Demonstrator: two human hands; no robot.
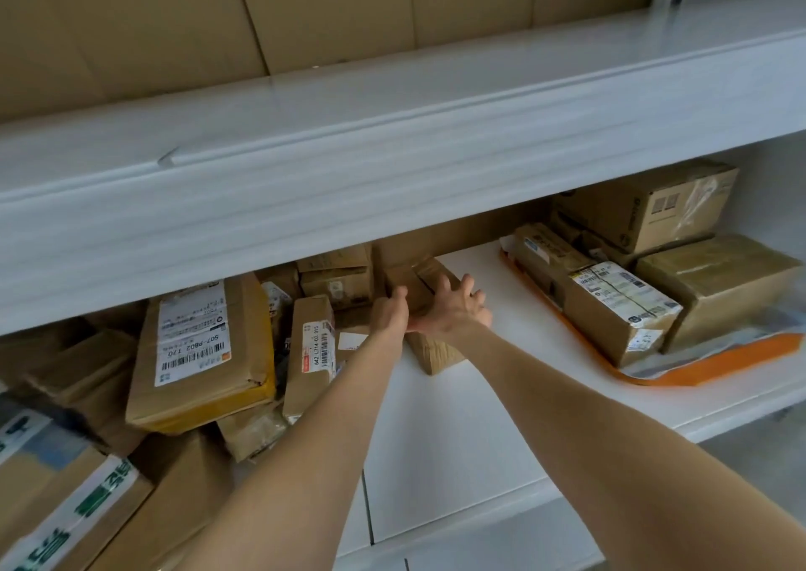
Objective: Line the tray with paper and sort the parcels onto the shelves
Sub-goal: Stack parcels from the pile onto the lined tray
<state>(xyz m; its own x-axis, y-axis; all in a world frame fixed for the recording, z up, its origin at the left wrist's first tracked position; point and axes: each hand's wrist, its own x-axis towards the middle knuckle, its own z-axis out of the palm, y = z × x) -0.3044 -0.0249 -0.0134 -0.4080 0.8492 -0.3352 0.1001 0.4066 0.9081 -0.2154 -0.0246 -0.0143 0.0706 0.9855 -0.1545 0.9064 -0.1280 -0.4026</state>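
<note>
Both arms reach deep into the lower shelf [458, 431], whose bare surface is white. A small brown cardboard parcel [436, 354] lies there, long side pointing away from me. My left hand [392, 311] presses against its left side, and my right hand [455, 306] lies on top with the fingers spread over it. The parcel's far end shows beyond the fingers. Its underside and the palms are hidden.
Many labelled brown parcels [200, 352] are piled at the left of the shelf. At the right, an orange tray [706, 363] carries several boxes. The upper shelf beam [392, 164] hangs low over the hands; flat cardboard [305, 12] stands above it.
</note>
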